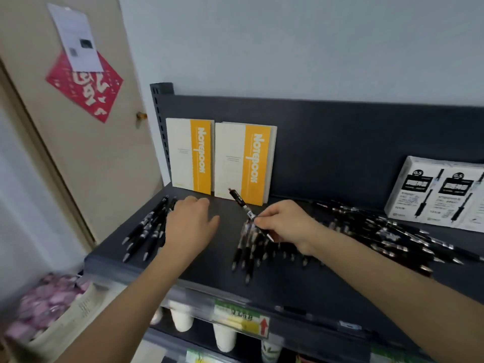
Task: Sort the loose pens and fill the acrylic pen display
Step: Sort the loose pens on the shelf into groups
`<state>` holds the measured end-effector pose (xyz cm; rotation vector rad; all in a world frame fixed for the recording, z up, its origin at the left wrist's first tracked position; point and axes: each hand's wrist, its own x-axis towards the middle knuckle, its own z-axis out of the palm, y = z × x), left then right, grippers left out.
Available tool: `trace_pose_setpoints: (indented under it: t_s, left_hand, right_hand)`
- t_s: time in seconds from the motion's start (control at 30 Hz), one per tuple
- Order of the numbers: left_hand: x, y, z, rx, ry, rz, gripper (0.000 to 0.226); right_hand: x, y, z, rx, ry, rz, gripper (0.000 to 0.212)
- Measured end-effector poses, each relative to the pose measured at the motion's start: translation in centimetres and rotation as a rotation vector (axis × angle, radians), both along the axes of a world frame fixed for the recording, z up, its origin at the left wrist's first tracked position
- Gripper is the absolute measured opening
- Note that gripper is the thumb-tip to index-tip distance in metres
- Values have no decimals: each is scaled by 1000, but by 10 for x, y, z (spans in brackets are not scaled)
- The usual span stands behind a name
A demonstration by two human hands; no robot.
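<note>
Black pen (242, 204) sits pinched in the right hand (285, 224), pointing to 11 o'clock above a pen row (248, 251) on the shelf (209, 273). At 9 o'clock the left hand (191, 226), fingers spread, touches a pen bundle (146, 231); loose pens (392, 239) heap at 3 o'clock.

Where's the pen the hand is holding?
In the head view, the right hand pinches the black pen mid-shelf, its end tilted toward the right-hand yellow notebook.

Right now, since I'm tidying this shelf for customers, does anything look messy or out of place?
Yes. The pens at right lie crisscrossed in a loose heap on the shelf, unlike the aligned row beside the left hand.
</note>
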<state>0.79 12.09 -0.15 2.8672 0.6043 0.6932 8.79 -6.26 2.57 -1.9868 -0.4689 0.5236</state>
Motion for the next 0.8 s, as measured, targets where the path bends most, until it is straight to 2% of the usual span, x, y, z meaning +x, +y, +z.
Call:
trace_pose_setpoints:
  t_s: [0.2, 0.37, 0.43, 0.5, 0.57, 0.63, 0.8]
  left_hand:
    - [-35, 60, -12, -71, -5, 178, 29]
    - [-49, 76, -30, -94, 20, 182, 32]
    - [-52, 75, -35, -91, 6, 143, 29]
    - [-53, 75, -38, -108, -24, 75, 26]
    - [-52, 72, -38, -124, -55, 4, 23]
    - [-49, 65, -34, -138, -82, -84, 23]
    - [-33, 22, -24, -167, -84, -332, 23]
  right_hand:
    - [-13, 87, -12, -36, 73, 86, 7]
    - [-26, 136, -25, -16, 134, 113, 15]
    - [-30, 146, -28, -3, 149, 129, 18]
    - [-32, 148, -28, 6, 169, 159, 11]
    - [-29, 139, -25, -4, 154, 176, 16]
    - [-22, 122, -19, -25, 96, 178, 21]
    - [-7, 54, 0, -86, -74, 196, 16]
